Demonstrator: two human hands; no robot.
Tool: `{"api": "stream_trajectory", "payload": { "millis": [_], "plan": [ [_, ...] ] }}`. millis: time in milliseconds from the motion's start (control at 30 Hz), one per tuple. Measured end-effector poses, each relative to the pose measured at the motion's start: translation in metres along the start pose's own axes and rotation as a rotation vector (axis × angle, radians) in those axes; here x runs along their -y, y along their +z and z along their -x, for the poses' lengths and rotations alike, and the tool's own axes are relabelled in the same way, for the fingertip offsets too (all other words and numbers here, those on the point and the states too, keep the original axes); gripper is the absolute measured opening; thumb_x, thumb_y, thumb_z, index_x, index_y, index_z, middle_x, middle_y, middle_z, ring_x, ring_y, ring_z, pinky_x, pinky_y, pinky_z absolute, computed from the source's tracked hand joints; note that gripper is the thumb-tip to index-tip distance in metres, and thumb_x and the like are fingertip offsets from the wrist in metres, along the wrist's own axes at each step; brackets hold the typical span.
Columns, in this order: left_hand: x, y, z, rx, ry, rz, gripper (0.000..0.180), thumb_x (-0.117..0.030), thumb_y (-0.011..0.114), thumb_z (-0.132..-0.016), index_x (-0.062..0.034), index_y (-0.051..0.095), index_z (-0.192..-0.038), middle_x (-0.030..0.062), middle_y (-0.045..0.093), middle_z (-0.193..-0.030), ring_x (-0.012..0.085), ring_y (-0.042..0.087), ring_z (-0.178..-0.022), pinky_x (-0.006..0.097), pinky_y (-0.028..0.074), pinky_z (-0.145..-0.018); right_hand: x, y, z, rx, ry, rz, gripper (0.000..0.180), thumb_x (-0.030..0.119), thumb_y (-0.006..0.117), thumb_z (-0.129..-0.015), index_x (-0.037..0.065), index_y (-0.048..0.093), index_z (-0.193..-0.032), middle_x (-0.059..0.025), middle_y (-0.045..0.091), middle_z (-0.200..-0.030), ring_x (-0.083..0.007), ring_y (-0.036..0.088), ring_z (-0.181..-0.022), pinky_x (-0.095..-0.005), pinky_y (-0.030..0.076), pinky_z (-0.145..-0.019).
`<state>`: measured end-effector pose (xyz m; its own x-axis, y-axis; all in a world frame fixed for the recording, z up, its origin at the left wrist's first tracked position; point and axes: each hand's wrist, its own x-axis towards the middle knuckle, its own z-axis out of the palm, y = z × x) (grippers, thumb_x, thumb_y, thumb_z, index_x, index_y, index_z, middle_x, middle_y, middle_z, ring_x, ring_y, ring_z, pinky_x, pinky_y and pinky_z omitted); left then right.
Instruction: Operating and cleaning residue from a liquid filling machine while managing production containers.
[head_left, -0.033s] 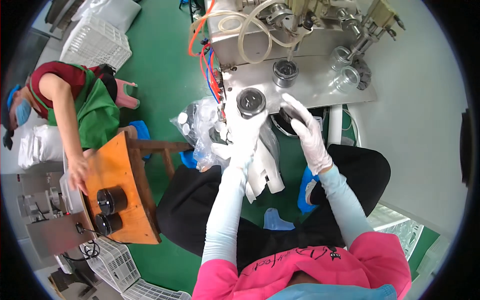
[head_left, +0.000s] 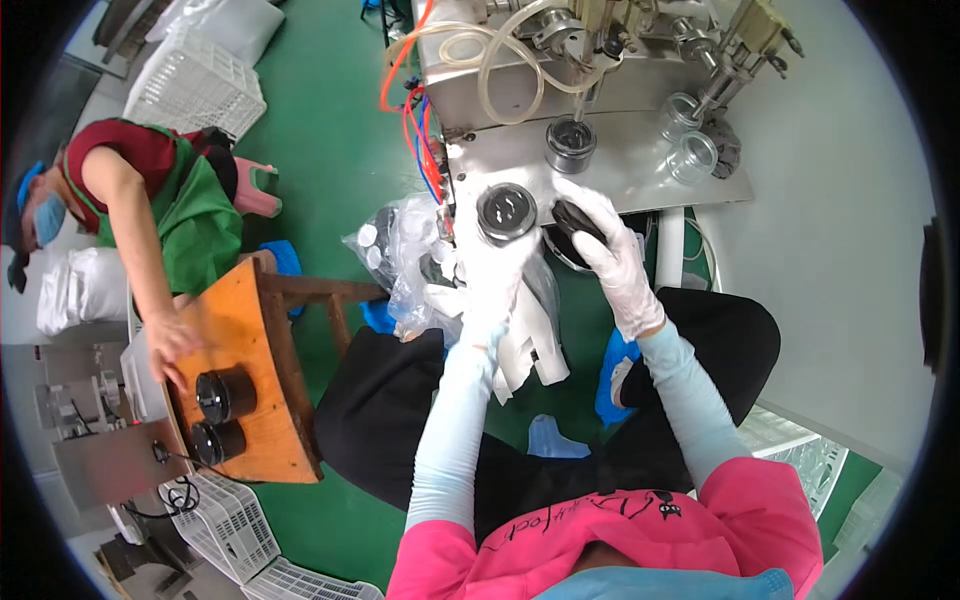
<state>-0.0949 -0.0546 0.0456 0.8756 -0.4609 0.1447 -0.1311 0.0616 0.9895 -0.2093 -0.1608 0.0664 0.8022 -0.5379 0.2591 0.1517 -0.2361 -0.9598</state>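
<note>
The dark-filled jar (head_left: 507, 211) sits mouth-up in the left hand (head_left: 497, 268), gripped from its near side; just right of it, the right hand (head_left: 612, 255) pinches a tilted black lid (head_left: 578, 220), nothing between that I can see. Beyond, another jar (head_left: 571, 152) stands beneath a nozzle (head_left: 581, 105) on the steel plate (head_left: 632, 187).

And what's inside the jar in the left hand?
Inside the jar held by the left hand, you can see dark, shiny stuff from above. I can't tell what it is. The jar's bottom is hidden beneath it.
</note>
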Motion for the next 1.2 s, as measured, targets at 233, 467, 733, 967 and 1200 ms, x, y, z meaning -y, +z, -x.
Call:
{"api": "stream_trajectory", "payload": {
  "millis": [233,467,733,967,1200],
  "plan": [
    [-0.074,-0.026,0.066,0.108,0.177,-0.064,0.054,-0.002,0.072,-0.062,-0.0016,0.046,-0.109,0.0084,0.051,-0.106,0.0165,0.053,-0.098,0.029,0.044,-0.087,0.095,0.025,-0.01,0.426,-0.364,0.267,0.042,0.011,0.056,-0.07,0.009,0.059,-0.113,-0.0155,0.05,-0.119,-0.0308,0.049,-0.109,-0.0375,0.037,-0.095],
    [-0.142,-0.058,0.133,0.499,-0.196,0.47,0.078,-0.016,0.073,-0.051,0.0004,0.042,-0.121,0.0115,0.047,-0.117,0.0225,0.048,-0.109,0.034,0.039,-0.093,0.146,0.021,-0.003,1.273,-0.342,-0.719,0.042,0.028,0.063,-0.077,0.002,0.062,-0.109,-0.0155,0.051,-0.116,-0.0316,0.051,-0.105,-0.0388,0.038,-0.092],
    [-0.166,-0.089,0.137,0.299,-0.206,0.116,0.068,-0.01,0.074,-0.052,0.0007,0.049,-0.115,0.0083,0.055,-0.103,0.0183,0.056,-0.094,0.03,0.045,-0.084,0.161,0.041,0.033,0.871,-0.451,-0.179,0.041,0.017,0.054,-0.079,0.005,0.053,-0.118,-0.0165,0.043,-0.122,-0.0324,0.048,-0.108,-0.0381,0.038,-0.093],
    [-0.164,-0.171,0.114,-0.455,0.217,-0.115,0.056,0.006,0.066,-0.064,0.0,0.047,-0.117,0.0057,0.054,-0.103,0.0167,0.055,-0.09,0.028,0.047,-0.081,0.114,0.072,0.043,0.613,-0.371,-0.135,0.066,0.037,0.059,-0.081,0.01,0.032,-0.136,-0.0182,0.032,-0.138,-0.0327,0.031,-0.128,-0.0396,0.025,-0.105],
    [-0.115,-0.302,0.078,-0.735,0.021,-0.398,0.04,-0.004,0.072,-0.071,0.0038,0.055,-0.107,0.0084,0.06,-0.1,0.016,0.058,-0.088,0.029,0.048,-0.081,0.042,-0.052,0.024,-0.081,0.18,0.137,0.027,0.011,0.058,-0.08,0.006,0.058,-0.107,-0.0043,0.059,-0.095,-0.0094,0.054,-0.076,-0.0244,0.046,-0.071]
  ]
}}
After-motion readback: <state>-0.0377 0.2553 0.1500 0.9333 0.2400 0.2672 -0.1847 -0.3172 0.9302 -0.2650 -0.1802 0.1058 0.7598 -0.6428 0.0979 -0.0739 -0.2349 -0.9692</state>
